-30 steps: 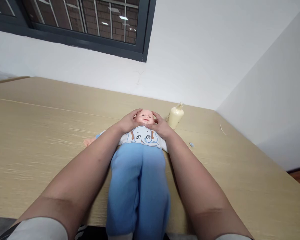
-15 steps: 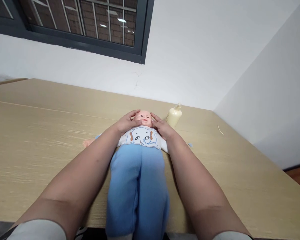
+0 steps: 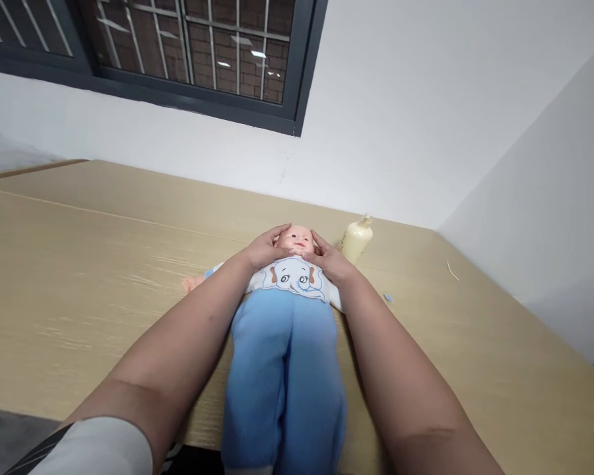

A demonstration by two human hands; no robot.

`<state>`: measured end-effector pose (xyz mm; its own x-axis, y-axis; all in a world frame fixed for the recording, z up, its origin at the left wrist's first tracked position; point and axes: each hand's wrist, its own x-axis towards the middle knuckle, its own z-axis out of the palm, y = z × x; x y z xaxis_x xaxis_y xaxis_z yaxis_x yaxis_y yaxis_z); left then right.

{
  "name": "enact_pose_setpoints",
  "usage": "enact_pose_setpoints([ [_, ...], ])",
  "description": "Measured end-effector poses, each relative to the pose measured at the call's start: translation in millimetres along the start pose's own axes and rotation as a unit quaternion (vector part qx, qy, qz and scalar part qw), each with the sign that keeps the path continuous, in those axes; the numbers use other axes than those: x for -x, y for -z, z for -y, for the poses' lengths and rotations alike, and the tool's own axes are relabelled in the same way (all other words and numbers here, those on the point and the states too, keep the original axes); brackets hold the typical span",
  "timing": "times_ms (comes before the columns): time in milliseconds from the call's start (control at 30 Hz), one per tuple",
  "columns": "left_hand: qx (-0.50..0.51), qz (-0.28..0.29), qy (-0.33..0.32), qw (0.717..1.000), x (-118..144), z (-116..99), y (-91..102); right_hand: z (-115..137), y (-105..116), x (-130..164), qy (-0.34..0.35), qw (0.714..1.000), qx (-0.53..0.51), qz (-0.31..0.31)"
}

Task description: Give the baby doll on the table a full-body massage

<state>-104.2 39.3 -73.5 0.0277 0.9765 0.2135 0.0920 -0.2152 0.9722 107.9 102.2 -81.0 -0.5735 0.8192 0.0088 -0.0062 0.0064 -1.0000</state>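
1. Wood-grain table (image 3: 79, 264), pale tan, fills the lower view and runs back to a white wall; a seam line crosses its far part.
2. Dark-framed window (image 3: 188, 59) high on the back wall, barred, with brick behind the glass.
3. Doll (image 3: 284, 343) lies on its back on the table, head away from the person, legs toward the near edge. Blue trousers, white top with a cartoon elephant print. One bare doll hand sticks out to the left on the tabletop.
4. Left hand (image 3: 264, 251) rests at the left side of the doll's head (image 3: 297, 239), fingers curved up over the crown, palm across the shoulder of the white top.
5. Right hand (image 3: 331, 262) mirrors it on the right side, fingertips against the cheek and temple, heel of the hand on the other shoulder.
6. Grip: fingers loosely spread and laid on; the head sits cupped between the two hands. Neither hand closes around anything. The head is not lifted; it lies on the table.
7. Both forearms run along either side of the doll's body, close beside the trousers.
8. Cream bottle (image 3: 357, 239) stands just right of the head, near the right hand, not touching it.
9. Small blue scrap (image 3: 387, 298) on the table right of the right forearm; a thin pale sliver (image 3: 453, 270) farther right.
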Motion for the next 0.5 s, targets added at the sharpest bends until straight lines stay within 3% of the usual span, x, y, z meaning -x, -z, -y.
enact_pose_setpoints([
  [167, -0.072, -0.066, -0.025, 0.995, 0.7, 0.5, -7.9, 0.5, 0.9, -0.2, -0.012, 1.0, 0.013, -0.006],
  [300, -0.163, -0.136, -0.057, 0.975, 5.9, -2.9, -13.1, 0.4, 3.1, 0.0, -0.014, 1.0, 0.023, 0.006],
  [433, -0.268, -0.195, -0.074, 0.94, 26.0, -10.5, -16.2, -1.7, 9.0, -1.8, -0.026, 0.998, 0.065, -0.003],
  [500, -0.308, -0.195, -0.084, 0.927, 46.4, -16.7, -15.2, -1.2, 8.7, -2.5, -0.018, 0.997, 0.079, 0.004],
])
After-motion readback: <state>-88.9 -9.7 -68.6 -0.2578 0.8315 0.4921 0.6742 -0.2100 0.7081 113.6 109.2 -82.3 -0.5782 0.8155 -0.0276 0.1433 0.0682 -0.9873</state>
